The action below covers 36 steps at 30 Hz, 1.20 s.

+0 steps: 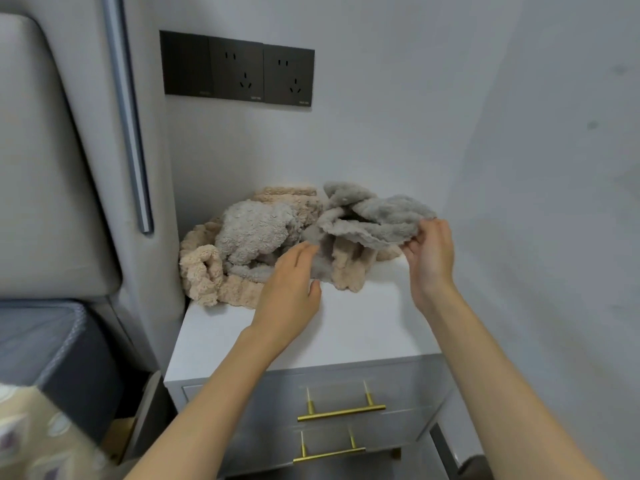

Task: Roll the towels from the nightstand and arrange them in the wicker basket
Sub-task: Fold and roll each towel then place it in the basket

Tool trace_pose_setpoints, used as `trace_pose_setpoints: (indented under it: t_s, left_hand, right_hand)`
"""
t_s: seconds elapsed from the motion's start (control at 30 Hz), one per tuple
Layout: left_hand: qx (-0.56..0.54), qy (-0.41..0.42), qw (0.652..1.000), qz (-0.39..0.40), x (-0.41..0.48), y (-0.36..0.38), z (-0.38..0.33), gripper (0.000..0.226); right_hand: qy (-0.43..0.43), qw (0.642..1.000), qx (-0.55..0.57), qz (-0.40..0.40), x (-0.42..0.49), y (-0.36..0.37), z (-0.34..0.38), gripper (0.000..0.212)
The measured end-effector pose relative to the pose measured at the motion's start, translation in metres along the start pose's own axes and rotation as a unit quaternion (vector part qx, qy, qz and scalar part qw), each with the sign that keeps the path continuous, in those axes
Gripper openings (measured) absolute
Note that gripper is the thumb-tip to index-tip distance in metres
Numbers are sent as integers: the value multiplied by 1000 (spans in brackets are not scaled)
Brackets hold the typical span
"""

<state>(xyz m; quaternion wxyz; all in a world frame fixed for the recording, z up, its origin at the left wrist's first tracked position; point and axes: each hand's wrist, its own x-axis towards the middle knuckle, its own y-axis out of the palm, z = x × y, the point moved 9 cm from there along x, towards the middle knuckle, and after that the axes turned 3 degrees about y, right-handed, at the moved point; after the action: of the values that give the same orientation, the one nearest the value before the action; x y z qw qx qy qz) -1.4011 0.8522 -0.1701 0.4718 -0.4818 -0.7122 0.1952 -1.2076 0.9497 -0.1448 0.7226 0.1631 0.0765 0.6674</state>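
A heap of fluffy towels lies at the back of the white nightstand. A grey towel is lifted off the heap, and my right hand pinches its right edge. My left hand reaches for the towel's hanging lower left part with fingers relaxed, touching or nearly touching it. A beige towel and a light grey towel lie crumpled in the heap to the left. The wicker basket is not in view.
The nightstand has two drawers with gold bar handles. A padded grey headboard and the bed stand to the left. Dark wall sockets sit above the heap. White walls close in behind and to the right.
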Motion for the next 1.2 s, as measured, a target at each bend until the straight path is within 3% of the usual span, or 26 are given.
trace_pose_setpoints:
  t_s: [0.17,0.3,0.47,0.53,0.63,0.73,0.8,0.87,0.9,0.93,1.0,1.03,1.13,1.2]
  left_hand:
    - [-23,18,999,-20,-7,-1,-20,69]
    - [-37,43,997,52,-12,20,-32,78]
    - [-24,122,987,106,-19,48,-56,24]
    - [-59,95,989,101,-18,50,-58,19]
    - [-127,24,990,56,-11,37,-53,22]
    - [-167,6,986,3,-5,19,-51,30]
    - [-172,22,985,19,-3,16,-52,27]
    - [-181,48,977,97,-5,26,-54,10]
    - [-182,52,970,153,-9,35,-53,13]
    - [-174,57,962,203,-14,44,-51,30]
    - [-152,55,952,259,-22,54,-48,57]
    - [-156,49,952,260,-23,55,-48,59]
    - [-192,-7,967,166,-9,48,-41,57]
    - [-147,-68,980,118,-3,47,-26,44]
  right_hand:
    - [-59,991,-109,-40,-17,-34,33,16]
    - [-61,976,-203,-45,-24,-61,35,13]
    - [-15,961,-272,-54,-23,-92,25,11]
    - [2,952,-293,-84,-20,-113,23,9]
    - [68,953,-280,-91,-15,-137,14,8]
    - [149,972,-174,-58,-17,-139,4,15]
    - [192,976,-87,-49,-21,-136,-3,21]
    - [189,971,-128,-63,-19,-140,-5,18]
    - [155,961,-220,-68,-16,-144,0,12]
    - [99,929,-351,-58,-14,-144,8,4]
    - [-20,840,-541,-32,-14,-134,19,13]
    - [-63,825,-562,-10,-18,-123,22,18]
    - [-77,850,-512,92,-27,-86,18,23]
    - [-55,821,-535,192,-38,-60,5,30]
